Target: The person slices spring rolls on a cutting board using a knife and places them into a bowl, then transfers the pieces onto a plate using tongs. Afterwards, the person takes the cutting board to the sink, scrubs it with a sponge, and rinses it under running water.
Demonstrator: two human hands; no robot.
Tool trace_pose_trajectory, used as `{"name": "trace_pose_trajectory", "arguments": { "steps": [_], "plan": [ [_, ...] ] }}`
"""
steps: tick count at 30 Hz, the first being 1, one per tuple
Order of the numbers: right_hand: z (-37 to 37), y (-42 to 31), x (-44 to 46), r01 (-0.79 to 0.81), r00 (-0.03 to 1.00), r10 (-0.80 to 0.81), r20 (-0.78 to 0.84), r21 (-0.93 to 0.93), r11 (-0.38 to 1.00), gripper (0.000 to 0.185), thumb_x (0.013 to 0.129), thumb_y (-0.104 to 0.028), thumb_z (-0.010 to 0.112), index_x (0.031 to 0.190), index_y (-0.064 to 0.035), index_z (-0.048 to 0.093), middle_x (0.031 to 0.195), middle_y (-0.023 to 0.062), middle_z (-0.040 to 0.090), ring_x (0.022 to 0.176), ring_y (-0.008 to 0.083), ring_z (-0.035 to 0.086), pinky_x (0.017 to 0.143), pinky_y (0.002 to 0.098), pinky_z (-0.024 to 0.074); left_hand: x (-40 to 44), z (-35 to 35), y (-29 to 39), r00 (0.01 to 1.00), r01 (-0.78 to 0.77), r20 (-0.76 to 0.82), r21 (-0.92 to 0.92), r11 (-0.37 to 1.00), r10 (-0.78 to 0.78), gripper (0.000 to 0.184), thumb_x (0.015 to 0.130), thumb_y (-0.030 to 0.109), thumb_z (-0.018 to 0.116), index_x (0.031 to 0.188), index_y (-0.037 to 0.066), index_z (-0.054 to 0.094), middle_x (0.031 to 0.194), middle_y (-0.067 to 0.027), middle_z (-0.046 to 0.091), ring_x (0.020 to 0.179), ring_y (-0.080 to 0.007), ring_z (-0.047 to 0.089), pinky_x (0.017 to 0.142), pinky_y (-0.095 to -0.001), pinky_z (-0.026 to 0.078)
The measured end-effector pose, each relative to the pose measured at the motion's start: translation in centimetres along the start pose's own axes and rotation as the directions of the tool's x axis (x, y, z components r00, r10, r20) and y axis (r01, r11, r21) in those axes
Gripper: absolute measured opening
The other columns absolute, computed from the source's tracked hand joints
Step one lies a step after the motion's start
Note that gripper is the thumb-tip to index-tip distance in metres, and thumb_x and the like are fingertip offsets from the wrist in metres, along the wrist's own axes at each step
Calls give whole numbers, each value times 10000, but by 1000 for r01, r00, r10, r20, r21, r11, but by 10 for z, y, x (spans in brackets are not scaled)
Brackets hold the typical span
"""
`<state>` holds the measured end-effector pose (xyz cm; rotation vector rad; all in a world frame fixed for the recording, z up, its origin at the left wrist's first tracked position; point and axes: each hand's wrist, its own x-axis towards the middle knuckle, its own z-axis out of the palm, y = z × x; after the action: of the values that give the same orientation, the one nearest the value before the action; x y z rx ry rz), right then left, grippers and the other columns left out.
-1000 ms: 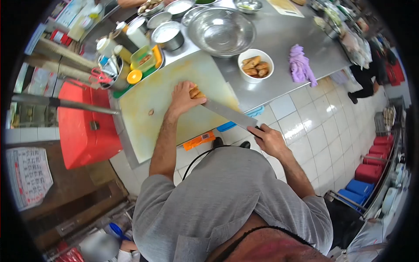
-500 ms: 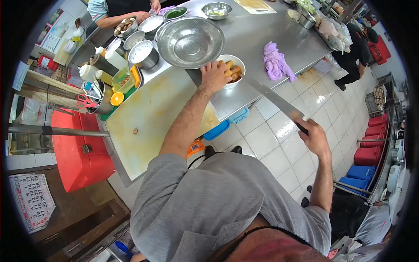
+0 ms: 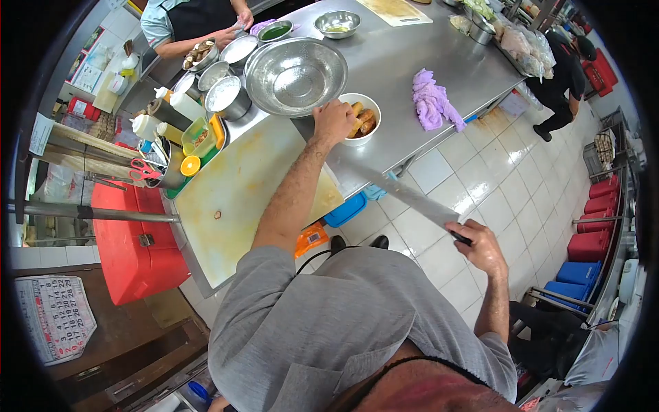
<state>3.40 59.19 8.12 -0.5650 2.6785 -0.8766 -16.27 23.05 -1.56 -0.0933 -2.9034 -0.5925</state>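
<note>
- Bench (image 3: 384, 69), steel, stretching away in front of the person, its near edge above the tiled floor (image 3: 431, 168)
- Board (image 3: 254, 185), pale and stained, lying on the left part of the bench
- Colander (image 3: 297, 79), wide and metal, just beyond the board and close beside the bowl
- Knife (image 3: 422, 202), long-bladed, slanting from the right hand toward the bench, its far end blurred
- Cloth (image 3: 434, 101), purple and crumpled, on the bench to the right of the bowl and apart from it
- Bowl (image 3: 358, 142), white and round, on the bench near its edge, with the rolls inside
- Right hand (image 3: 484, 248), out past the bench edge above the floor, fingers wrapped around the knife's black handle
- Left hand (image 3: 333, 122), at the bowl's left side, fingers bent down by the rolls; the tips are hidden, so I cannot tell whether they grip one
- Tub (image 3: 199, 137), green, beyond the board's far left part, with bits of food inside
- Scissors (image 3: 144, 169), red-handled, left of the board
- Rolls (image 3: 367, 122), golden brown, in the bowl
- Crumb (image 3: 217, 215), brown, on the board
</note>
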Motion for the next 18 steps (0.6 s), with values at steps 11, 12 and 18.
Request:
{"name": "trace_pose_trajectory", "arguments": {
  "steps": [11, 12, 18],
  "plan": [
    [64, 2, 39, 205, 963, -193, 188, -47, 978, 479, 683, -52, 653, 1126, -220, 582, 819, 64, 568, 723, 227, 590, 638, 343, 499, 64, 9, 33, 933, 78, 317, 279, 957, -168, 252, 766, 231, 560, 903, 45, 662, 934, -168, 639, 903, -303, 617, 773, -399, 495],
    [68, 1, 42, 231, 956, -214, 198, -66, 971, 483, 683, -57, 656, 1132, -218, 578, 822, 65, 566, 721, 228, 589, 632, 345, 498, 65, 9, 33, 928, 81, 325, 301, 950, -182, 239, 775, 213, 560, 922, 54, 663, 953, -163, 639, 912, -290, 619, 771, -395, 499],
    [106, -12, 84, 295, 927, -259, 272, -101, 950, 474, 735, -83, 544, 1189, -216, 527, 901, 101, 542, 747, 273, 589, 647, 370, 492, 58, 23, 20, 977, 72, 185, 168, 983, -103, 252, 774, 222, 518, 873, 35, 655, 891, -182, 636, 847, -343, 613, 756, -449, 489]
  ]
}}
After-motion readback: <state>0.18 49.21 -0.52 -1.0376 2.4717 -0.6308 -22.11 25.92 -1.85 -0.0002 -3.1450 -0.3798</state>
